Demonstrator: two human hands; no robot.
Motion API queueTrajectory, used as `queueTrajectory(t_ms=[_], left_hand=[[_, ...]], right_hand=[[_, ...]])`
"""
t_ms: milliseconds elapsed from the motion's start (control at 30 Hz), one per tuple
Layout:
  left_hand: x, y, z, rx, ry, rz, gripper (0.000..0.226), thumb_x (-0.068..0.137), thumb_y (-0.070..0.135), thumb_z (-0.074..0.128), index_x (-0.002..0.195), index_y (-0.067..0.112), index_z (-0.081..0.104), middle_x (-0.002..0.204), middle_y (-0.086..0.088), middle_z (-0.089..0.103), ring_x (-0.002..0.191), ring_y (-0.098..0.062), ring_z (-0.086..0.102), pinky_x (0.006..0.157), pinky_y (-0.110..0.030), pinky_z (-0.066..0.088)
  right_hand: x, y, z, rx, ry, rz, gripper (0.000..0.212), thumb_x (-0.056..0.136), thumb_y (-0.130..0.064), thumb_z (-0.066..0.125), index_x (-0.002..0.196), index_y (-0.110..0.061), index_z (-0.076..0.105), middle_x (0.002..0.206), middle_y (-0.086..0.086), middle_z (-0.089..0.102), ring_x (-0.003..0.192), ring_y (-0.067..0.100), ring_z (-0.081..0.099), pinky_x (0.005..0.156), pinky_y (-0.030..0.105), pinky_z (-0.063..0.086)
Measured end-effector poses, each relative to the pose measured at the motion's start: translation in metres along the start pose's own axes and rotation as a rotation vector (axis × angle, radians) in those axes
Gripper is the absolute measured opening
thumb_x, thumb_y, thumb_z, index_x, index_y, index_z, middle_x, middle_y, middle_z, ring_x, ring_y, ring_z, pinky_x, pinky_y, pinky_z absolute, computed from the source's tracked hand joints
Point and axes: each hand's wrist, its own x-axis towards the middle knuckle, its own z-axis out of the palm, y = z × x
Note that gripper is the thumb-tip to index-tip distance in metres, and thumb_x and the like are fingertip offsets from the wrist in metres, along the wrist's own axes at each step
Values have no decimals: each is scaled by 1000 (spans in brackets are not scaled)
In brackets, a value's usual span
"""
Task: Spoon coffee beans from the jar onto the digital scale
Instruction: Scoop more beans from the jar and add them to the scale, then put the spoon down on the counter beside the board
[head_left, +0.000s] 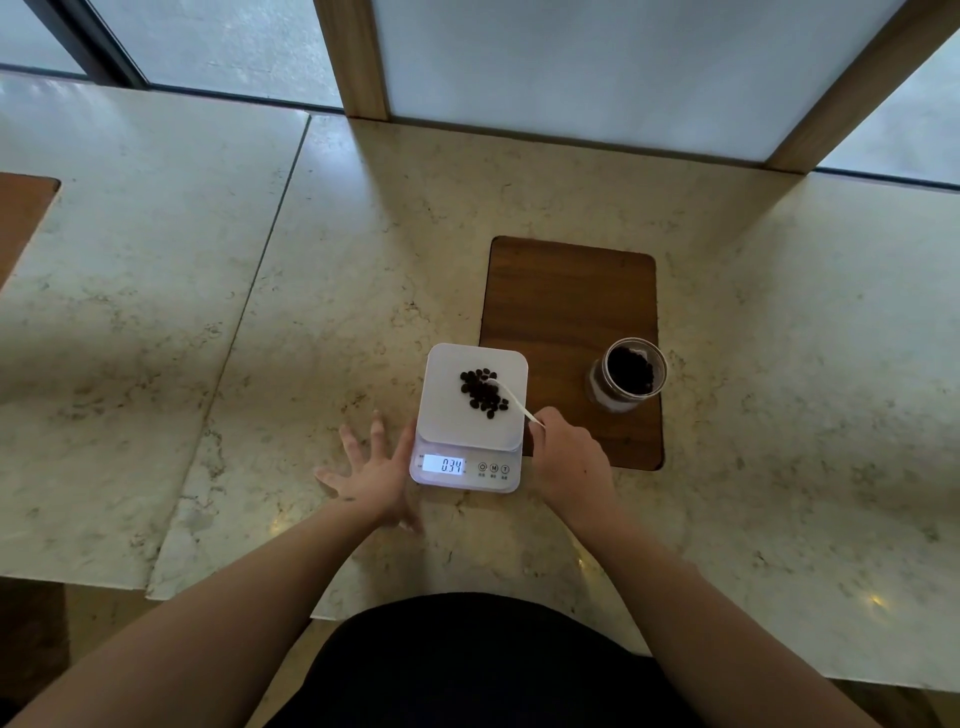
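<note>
A white digital scale (447, 415) sits on the marble counter, its lit display reading 034. A small pile of dark coffee beans (483, 393) lies on its platform. My right hand (569, 457) is closed on the handle of a white spoon (511, 397), whose bowl rests at the pile. My left hand (371, 470) lies flat with fingers spread, touching the scale's left side. An open glass jar (628, 374) holding dark beans stands to the right of the scale.
The jar stands on a brown wooden board (566, 306) set into the counter (311, 312) behind and right of the scale. Wooden posts and frosted panels line the far edge. A counter seam runs at the left.
</note>
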Motion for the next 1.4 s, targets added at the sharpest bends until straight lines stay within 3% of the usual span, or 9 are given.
queueTrajectory(t_ms=[233, 367, 500, 800, 1100, 1400], left_hand=[[2, -1, 0, 4, 5, -3, 156, 55, 52, 93, 138, 51, -39, 152, -2, -46, 134, -46, -44, 96, -88, 2], [2, -1, 1, 6, 10, -8, 156, 55, 52, 94, 139, 51, -38, 153, -1, -46, 134, -46, -43, 96, -89, 2], [1, -1, 1, 5, 7, -2, 155, 55, 52, 93, 139, 52, -37, 153, -1, -46, 134, -46, -43, 96, -89, 3], [3, 0, 2, 3, 7, -9, 155, 55, 51, 94, 141, 51, -35, 153, 0, -46, 136, -46, -41, 97, -88, 5], [4, -2, 2, 18, 20, -1, 154, 53, 53, 94, 143, 51, -32, 153, 0, -44, 136, -46, -40, 97, -88, 6], [2, -1, 2, 18, 20, 4, 153, 55, 51, 94, 145, 48, -31, 156, -3, -41, 137, -47, -40, 98, -88, 8]], right_hand=[[-9, -2, 1, -10, 66, 18, 20, 104, -32, 33, 88, -23, 42, 58, -8, 50, 44, 12, 45, 41, 27, 26], [-26, 5, 4, 158, 46, 55, 15, 104, -30, 36, 94, -24, 44, 62, -4, 55, 47, 13, 48, 41, 30, 32], [-55, 20, 13, 360, 22, 110, 17, 104, -28, 38, 90, -24, 49, 69, 3, 59, 60, 21, 54, 51, 37, 41], [-97, 65, 41, 358, -115, 300, 26, 103, -39, 35, 85, -27, 50, 71, -3, 59, 59, 12, 52, 51, 31, 42], [-78, 81, 35, 453, 97, 495, 31, 105, -30, 33, 82, -17, 51, 67, 0, 52, 57, 14, 50, 50, 31, 41], [-62, 85, 25, 415, 125, 524, 30, 106, -24, 34, 83, -12, 50, 69, 3, 50, 58, 15, 47, 50, 31, 35]])
